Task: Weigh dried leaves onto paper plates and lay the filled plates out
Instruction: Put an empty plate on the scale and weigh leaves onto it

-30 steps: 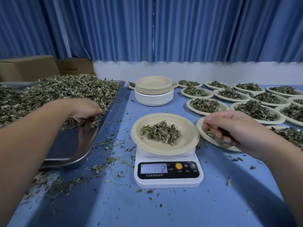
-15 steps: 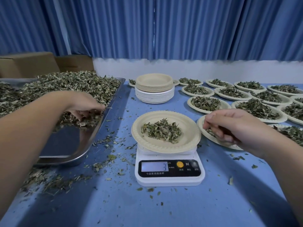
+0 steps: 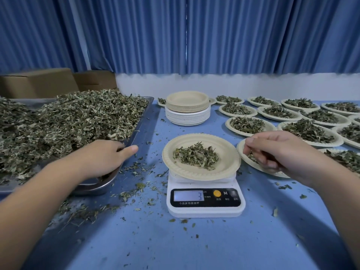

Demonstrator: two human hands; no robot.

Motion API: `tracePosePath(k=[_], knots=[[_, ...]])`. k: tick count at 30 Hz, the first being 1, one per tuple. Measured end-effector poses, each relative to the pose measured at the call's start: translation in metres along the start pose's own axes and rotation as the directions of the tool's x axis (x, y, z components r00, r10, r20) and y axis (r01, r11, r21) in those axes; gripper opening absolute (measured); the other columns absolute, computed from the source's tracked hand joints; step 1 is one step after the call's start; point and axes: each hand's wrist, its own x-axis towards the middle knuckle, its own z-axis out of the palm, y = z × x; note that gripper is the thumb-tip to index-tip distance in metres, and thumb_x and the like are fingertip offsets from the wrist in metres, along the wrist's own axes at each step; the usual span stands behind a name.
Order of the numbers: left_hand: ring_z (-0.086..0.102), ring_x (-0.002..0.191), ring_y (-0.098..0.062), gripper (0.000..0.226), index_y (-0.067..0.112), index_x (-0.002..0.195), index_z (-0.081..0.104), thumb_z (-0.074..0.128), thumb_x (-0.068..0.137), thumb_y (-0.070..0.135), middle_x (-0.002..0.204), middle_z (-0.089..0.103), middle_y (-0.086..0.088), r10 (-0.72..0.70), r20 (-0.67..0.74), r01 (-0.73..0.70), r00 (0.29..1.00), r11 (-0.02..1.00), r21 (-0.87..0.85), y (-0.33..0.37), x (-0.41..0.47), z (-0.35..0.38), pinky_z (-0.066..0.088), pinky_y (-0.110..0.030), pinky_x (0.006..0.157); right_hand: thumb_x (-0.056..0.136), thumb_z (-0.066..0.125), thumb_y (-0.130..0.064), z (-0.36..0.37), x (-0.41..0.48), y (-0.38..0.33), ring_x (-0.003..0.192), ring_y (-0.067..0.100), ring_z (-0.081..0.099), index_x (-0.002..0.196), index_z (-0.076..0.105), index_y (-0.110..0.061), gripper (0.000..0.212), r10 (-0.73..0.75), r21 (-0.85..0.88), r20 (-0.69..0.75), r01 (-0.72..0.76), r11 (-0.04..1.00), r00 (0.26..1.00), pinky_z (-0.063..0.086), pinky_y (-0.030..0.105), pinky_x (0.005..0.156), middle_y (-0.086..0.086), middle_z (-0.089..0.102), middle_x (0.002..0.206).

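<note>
Head view, one moment, items listed from the hands outward.

- Left hand (image 3: 106,158): set at the near right corner of the metal tray (image 3: 143,121), thumb stretched straight over the rim, fingers sunk into the heap of dried leaves (image 3: 68,117). The fingertips are hidden, so whether they grip any leaf cannot be told.
- Right hand (image 3: 272,151): held above the nearest filled plate (image 3: 240,151), just right of the scale, fingers curled downward and bunched. Whether a pinch of leaf sits between them cannot be told.
- Plate on the scale (image 3: 229,164): tan paper, ribbed rim, resting on the weighing platform between the two hands. It carries a small mound of leaves (image 3: 195,155) at its centre.
- Scale (image 3: 204,209): white body, dark front panel with an orange button; the display (image 3: 189,195) reads 3.
- Heap of dried leaves: fills the metal tray at the left, piled highest toward the far side.
- Loose crumbs (image 3: 136,169): scattered on the blue table (image 3: 194,248) between tray and scale, and along the tray's near edge.
- Stack of empty plates (image 3: 188,109): behind the scale, tan ones atop white ones.
- Filled plates (image 3: 251,124): set out in rows across the right side of the table, each with a mound of leaves, some rims touching.
- Cardboard boxes (image 3: 39,82): behind the tray.
- Blue curtain (image 3: 194,36): pleated, along the back above a white wall strip.
</note>
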Motion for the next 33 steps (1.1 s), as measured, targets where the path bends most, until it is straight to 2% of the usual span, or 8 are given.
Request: tracePosePath(k=[3,6,10,12,15,18,27,33], knots=[[0.065,0.078,-0.024,0.085,0.010,0.085,0.061,0.012,0.073,0.078,0.079,0.067,-0.007,-0.008,-0.103,0.007,0.995,1.000,-0.007,0.000,-0.015,0.008,0.051,-0.038,0.077,0.093,0.057,-0.022,0.000,0.000,0.000,0.041,0.013,0.030,0.073,0.070,-0.009,0.028,0.004,-0.009,-0.001,-0.004,1.000,1.000,0.021,0.022,0.041,0.005,0.044,0.052],[0.061,0.072,-0.020,0.093,0.012,0.095,0.066,0.006,0.070,0.079,0.074,0.064,-0.006,-0.015,-0.142,0.011,0.990,1.000,-0.029,0.003,-0.022,0.013,0.052,-0.037,0.074,0.093,0.057,-0.022,0.002,0.000,0.000,0.041,0.013,0.031,0.072,0.070,-0.008,0.028,0.001,-0.013,-0.004,-0.001,1.000,1.000,0.021,0.023,0.042,0.005,0.044,0.052],[0.044,0.131,-0.024,0.105,0.025,0.142,0.044,0.002,0.067,0.084,0.146,0.044,-0.004,-0.012,-0.151,0.015,0.988,1.000,0.019,0.002,-0.022,0.012,0.036,-0.043,0.108,0.093,0.056,-0.021,0.003,-0.002,0.001,0.041,0.013,0.030,0.072,0.069,-0.007,0.028,0.002,-0.015,-0.019,-0.002,1.000,1.000,0.020,0.022,0.042,0.005,0.043,0.052],[0.028,0.143,-0.020,0.106,0.028,0.152,0.026,0.004,0.066,0.086,0.158,0.026,0.003,-0.020,-0.043,0.019,0.999,0.999,-0.034,0.003,-0.024,0.013,0.025,-0.039,0.114,0.092,0.056,-0.021,0.004,-0.002,0.001,0.041,0.013,0.030,0.072,0.069,-0.006,0.028,0.004,-0.032,-0.029,-0.004,0.999,1.000,0.019,0.023,0.042,0.006,0.043,0.052],[0.056,0.111,-0.017,0.096,0.029,0.138,0.044,0.009,0.069,0.086,0.128,0.059,0.004,-0.016,0.019,0.017,1.000,0.999,-0.041,0.003,-0.028,0.013,0.044,-0.035,0.096,0.092,0.057,-0.021,0.005,-0.002,0.001,0.040,0.012,0.030,0.072,0.069,-0.005,0.028,0.004,-0.045,-0.033,-0.006,0.999,0.999,0.020,0.021,0.040,0.005,0.043,0.052],[0.057,0.079,-0.013,0.071,0.024,0.102,0.050,0.018,0.076,0.083,0.087,0.058,0.005,0.019,-0.092,-0.007,0.996,0.991,0.136,0.004,-0.035,0.023,0.052,-0.037,0.076,0.092,0.057,-0.021,0.006,-0.002,0.000,0.039,0.012,0.030,0.072,0.069,-0.005,0.028,-0.001,-0.043,-0.037,0.000,0.999,0.999,0.021,0.018,0.037,0.005,0.043,0.051],[0.050,0.061,-0.012,0.051,0.019,0.074,0.039,0.031,0.092,0.065,0.072,0.050,0.001,0.012,-0.210,0.051,0.978,0.955,0.291,0.009,-0.041,0.029,0.037,-0.028,0.049,0.091,0.057,-0.022,0.007,-0.001,0.003,0.039,0.012,0.030,0.074,0.070,-0.007,0.026,0.004,-0.084,-0.040,-0.008,0.996,0.999,0.023,0.017,0.036,0.007,0.044,0.053],[0.054,0.058,-0.015,0.059,0.017,0.073,0.048,0.031,0.087,0.072,0.065,0.056,0.000,-0.050,-0.233,0.100,0.971,0.973,0.210,0.010,-0.041,0.022,0.044,-0.029,0.052,0.092,0.057,-0.022,0.005,0.000,0.006,0.040,0.012,0.030,0.074,0.071,-0.008,0.027,-0.003,-0.095,-0.050,-0.002,0.995,0.999,0.023,0.017,0.037,0.007,0.044,0.053]])
